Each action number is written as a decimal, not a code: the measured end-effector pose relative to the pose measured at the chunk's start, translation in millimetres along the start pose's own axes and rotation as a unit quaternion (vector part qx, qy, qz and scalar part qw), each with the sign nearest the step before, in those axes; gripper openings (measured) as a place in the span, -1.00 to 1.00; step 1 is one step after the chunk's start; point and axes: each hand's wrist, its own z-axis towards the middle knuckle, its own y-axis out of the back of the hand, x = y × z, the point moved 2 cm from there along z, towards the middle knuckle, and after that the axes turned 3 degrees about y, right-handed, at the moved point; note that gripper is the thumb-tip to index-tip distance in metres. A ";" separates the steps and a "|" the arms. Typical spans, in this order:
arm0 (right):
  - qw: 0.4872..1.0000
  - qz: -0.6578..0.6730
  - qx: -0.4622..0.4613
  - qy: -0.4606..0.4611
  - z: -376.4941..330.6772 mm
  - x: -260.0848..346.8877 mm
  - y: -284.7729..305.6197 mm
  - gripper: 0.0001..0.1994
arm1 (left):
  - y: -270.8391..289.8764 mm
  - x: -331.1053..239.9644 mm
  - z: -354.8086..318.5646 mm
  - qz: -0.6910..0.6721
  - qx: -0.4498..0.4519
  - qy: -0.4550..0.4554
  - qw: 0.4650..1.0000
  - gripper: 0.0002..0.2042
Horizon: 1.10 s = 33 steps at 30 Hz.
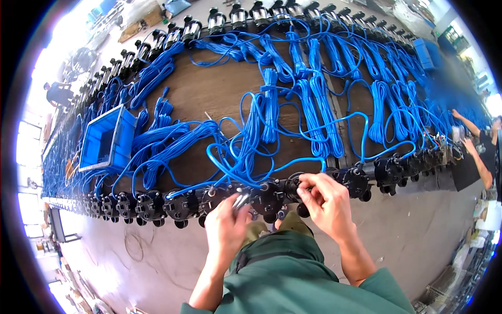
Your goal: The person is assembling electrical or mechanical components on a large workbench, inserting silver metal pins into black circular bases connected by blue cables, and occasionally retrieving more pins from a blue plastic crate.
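Observation:
My left hand (225, 225) is closed round a small shiny metal piece (241, 201), blurred, its exact kind unclear. It hovers at the table's near edge, over a black round-capped housing (213, 198). Just right of it stands another black housing (267, 196), with a blue cable (225, 170) looping close behind. My right hand (330, 206) has thumb and fingers pinched together beside a black fitting (294, 184); whatever lies between the fingertips is hidden. Beyond that hand sits one more black housing (353, 180).
Bundled blue cables (314, 104) cover much of the brown table (204, 94). A blue crate (107, 138) stands at the left. Clear-bodied black units (217, 21) line the far edge. At the right a co-worker's arms (476, 157) reach toward the table.

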 end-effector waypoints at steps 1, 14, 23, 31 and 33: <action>1.000 0.001 0.007 -0.008 -7.1 1.5 2.8 -0.83 | 9.8 -9.3 -11.0 -0.106 0.049 0.054 0.992 -0.77; 0.978 0.107 0.178 -0.014 -75.1 -26.2 1.3 -0.81 | -92.2 -18.0 -59.6 -0.426 0.268 0.162 0.849 -0.68; 0.825 0.408 0.279 -0.273 -73.9 -70.2 43.9 -0.83 | -84.5 -54.2 -47.0 -0.579 0.330 0.268 0.695 -0.67; 0.921 0.338 -0.081 -0.177 -28.1 -82.7 93.0 -0.87 | -67.7 -85.2 22.5 -0.679 0.111 0.087 0.721 -0.17; 0.962 0.197 -0.146 -0.119 -15.9 -94.3 84.0 -0.90 | -72.0 -97.0 40.1 -0.657 0.096 0.041 0.747 -0.19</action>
